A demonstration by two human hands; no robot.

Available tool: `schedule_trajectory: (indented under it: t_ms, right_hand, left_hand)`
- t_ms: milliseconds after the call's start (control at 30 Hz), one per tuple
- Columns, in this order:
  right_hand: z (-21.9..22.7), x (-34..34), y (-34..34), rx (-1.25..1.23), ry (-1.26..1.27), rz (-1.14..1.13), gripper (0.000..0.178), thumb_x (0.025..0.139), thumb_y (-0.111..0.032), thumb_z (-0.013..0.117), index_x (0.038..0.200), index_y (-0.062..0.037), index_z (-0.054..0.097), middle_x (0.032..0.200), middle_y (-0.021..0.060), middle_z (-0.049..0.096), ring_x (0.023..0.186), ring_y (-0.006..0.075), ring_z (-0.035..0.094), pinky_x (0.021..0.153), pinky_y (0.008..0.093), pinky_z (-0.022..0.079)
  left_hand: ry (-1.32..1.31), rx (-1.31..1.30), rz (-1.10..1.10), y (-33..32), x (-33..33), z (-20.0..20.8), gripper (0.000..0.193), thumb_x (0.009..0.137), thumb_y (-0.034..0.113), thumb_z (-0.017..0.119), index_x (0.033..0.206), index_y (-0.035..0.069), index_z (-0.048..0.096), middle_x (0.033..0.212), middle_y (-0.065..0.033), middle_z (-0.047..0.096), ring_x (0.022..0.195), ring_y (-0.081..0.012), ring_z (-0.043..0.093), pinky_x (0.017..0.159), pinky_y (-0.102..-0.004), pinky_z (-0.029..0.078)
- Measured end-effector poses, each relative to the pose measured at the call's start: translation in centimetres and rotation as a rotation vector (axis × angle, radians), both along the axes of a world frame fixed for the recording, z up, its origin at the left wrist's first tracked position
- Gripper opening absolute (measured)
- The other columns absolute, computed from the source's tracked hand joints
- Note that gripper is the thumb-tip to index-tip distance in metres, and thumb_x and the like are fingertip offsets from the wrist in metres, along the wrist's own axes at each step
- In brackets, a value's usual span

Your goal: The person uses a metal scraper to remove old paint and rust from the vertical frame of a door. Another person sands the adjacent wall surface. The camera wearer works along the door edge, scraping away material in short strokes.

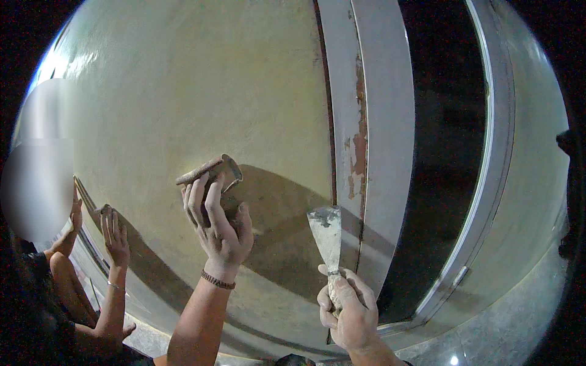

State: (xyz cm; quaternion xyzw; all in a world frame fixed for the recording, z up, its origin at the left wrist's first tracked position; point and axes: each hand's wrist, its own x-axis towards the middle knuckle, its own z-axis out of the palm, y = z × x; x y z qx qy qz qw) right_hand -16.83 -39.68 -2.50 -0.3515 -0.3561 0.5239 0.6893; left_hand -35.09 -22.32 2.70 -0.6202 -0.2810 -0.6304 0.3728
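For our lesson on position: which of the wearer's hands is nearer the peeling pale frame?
Right. The right hand, gripping a scraper, is low in front of the frame; the left hand is farther left, at the wall.

I saw the floor (pixel 488 334) only in part, curving along the lower rim of my view. It was grey, mottled and smooth, with a thin seam running across it and one bright glint of light at the lower right. The yellowish-green wall (pixel 262 79) stood directly on it, and so did the pale door frame (pixel 429 310), its bottom corner meeting the floor. To the left I could make out a second strip of the same grey. What looked like a co-worker's foot (pixel 129 330) showed beside that strip; I could not tell whether it touched down.
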Motion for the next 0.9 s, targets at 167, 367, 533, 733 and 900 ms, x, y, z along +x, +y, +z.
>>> schedule_trajectory:
  t_ms: [167,367,533,733,900]
  right_hand:
    - [0.5,0.4,0.1,0.188,0.005,0.04,0.037,0.11,-0.027,0.044,0.132,-0.0005,0.057,0.074,0.0032,0.055,0.054,0.0068,0.041,0.047,0.0233,0.032]
    - [1.3,0.4,-0.2,0.104,0.001,0.056,0.037,0.109,-0.022,0.045,0.132,0.0042,0.057,0.073,0.0075,0.056,0.047,0.0075,0.036,0.04,0.0227,0.029]
    - [1.9,0.2,-0.5,-0.056,0.038,0.052,0.036,0.109,-0.022,0.045,0.13,0.0029,0.059,0.074,0.0083,0.058,0.047,0.0082,0.037,0.04,0.0238,0.029]
    - [2.8,0.5,-1.1,0.107,0.004,0.075,0.036,0.109,-0.022,0.045,0.13,0.0026,0.059,0.074,0.0079,0.057,0.047,0.0081,0.036,0.041,0.0237,0.03]
    - [3.1,0.7,-1.3,0.041,-0.133,0.083,0.035,0.109,-0.029,0.047,0.131,-0.0053,0.059,0.076,0.0006,0.053,0.062,0.0076,0.045,0.05,0.0236,0.035]
  left_hand:
    - [0.025,0.02,0.016,0.5,-0.1,0.2,0.059,0.088,0.016,0.067,0.143,0.003,0.048,0.148,-0.0233,0.042,0.138,-0.0467,0.038,0.118,-0.0609,0.029]
    - [0.017,0.006,-0.004,0.5,-0.2,0.3,0.059,0.09,0.017,0.065,0.144,0.001,0.046,0.148,-0.0236,0.042,0.139,-0.0464,0.036,0.119,-0.0612,0.026]
    - [0.004,-0.037,-0.008,0.2,0.6,0.0,0.062,0.091,0.018,0.064,0.146,-0.001,0.043,0.149,-0.0246,0.041,0.141,-0.0448,0.034,0.12,-0.0621,0.023]
    - [0.004,-0.046,0.006,0.1,0.9,-0.5,0.063,0.093,0.017,0.061,0.149,-0.003,0.04,0.153,-0.0257,0.037,0.143,-0.0439,0.032,0.12,-0.0603,0.022]
    - [0.02,-0.046,0.03,0.2,0.8,-0.4,0.062,0.095,0.017,0.059,0.149,-0.003,0.038,0.155,-0.0266,0.036,0.144,-0.0438,0.031,0.121,-0.0555,0.022]
